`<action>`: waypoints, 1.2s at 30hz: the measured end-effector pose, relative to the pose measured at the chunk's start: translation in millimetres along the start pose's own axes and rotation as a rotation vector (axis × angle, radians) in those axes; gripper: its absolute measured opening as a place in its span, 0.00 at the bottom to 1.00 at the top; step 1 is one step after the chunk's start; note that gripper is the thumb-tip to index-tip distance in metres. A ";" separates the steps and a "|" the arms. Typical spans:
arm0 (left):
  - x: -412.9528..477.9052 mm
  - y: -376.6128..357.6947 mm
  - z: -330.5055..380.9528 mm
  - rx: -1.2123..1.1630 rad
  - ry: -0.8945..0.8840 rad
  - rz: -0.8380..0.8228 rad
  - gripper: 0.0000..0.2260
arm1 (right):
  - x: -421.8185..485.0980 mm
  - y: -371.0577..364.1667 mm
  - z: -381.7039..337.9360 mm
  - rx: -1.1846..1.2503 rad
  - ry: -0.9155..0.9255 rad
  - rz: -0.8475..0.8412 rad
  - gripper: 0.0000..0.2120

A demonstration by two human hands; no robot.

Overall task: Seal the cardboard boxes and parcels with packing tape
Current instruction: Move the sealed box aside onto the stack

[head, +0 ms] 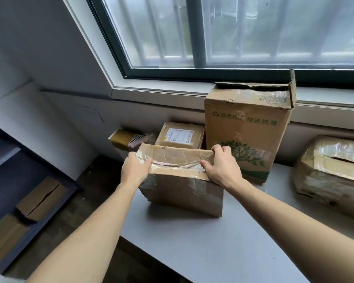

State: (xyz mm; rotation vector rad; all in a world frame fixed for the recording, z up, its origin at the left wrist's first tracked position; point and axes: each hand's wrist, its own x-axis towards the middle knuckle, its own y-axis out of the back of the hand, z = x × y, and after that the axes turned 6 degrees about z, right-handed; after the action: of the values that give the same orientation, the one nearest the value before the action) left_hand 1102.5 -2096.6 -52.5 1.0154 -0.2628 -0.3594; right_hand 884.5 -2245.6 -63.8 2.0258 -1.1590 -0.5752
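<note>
A person at a grey table (213,242) under a window (233,33) holds a small cardboard box (182,186) by both ends of its top, with the left hand (136,168) curled round the left end and the right hand (223,166) clamped on the right end, thumb pressed on the lid and fingers hooked over the far edge; neither hand holds anything else. The box stands near the table's left edge, tilted a little towards the camera, and whether its base sits fully on the surface cannot be told. Clear tape (176,163) lies wrinkled and bunched along the lid seam between the two thumbs. Behind are a tall carton (245,127) printed with a green tree, its top flaps open, and a flat parcel (180,135) with a white label, while a crumpled box (333,172) sits well to the right, also showing a gap in its top. More cardboard lies on a shelf (65,186) at left. No roll of tape can be made out with certainty. The risks appear to lie in the creased tape, which may lift and let the lid spring open once the thumbs ease, and in the box's place beside the edge, where a push or a one-handed reach could tip it to the floor
</note>
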 end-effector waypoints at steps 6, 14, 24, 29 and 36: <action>60.5 -7.8 -13.9 -0.087 -0.090 -0.051 0.21 | 24.8 -29.8 -28.4 0.006 -0.001 0.064 0.29; 100.4 -7.8 -8.3 0.004 -0.205 -0.091 0.21 | 47.6 -43.7 -50.8 -0.062 -0.068 0.063 0.30; 66.9 -15.4 73.9 -0.183 -0.669 -0.116 0.17 | 25.1 -1.4 -57.2 0.019 0.016 0.323 0.17; 28.9 -20.6 144.1 -0.340 -0.910 -0.105 0.05 | 20.7 57.5 -40.3 0.107 0.063 0.567 0.08; 12.5 -39.5 248.2 -0.033 -1.185 -0.154 0.23 | 29.3 118.5 0.6 0.131 0.125 0.686 0.06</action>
State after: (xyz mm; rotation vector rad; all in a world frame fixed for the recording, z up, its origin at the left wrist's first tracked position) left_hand 1013.6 -2313.5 39.1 0.6860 -1.2372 -1.0847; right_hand 833.9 -2311.1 26.0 1.5826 -1.7228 -0.0281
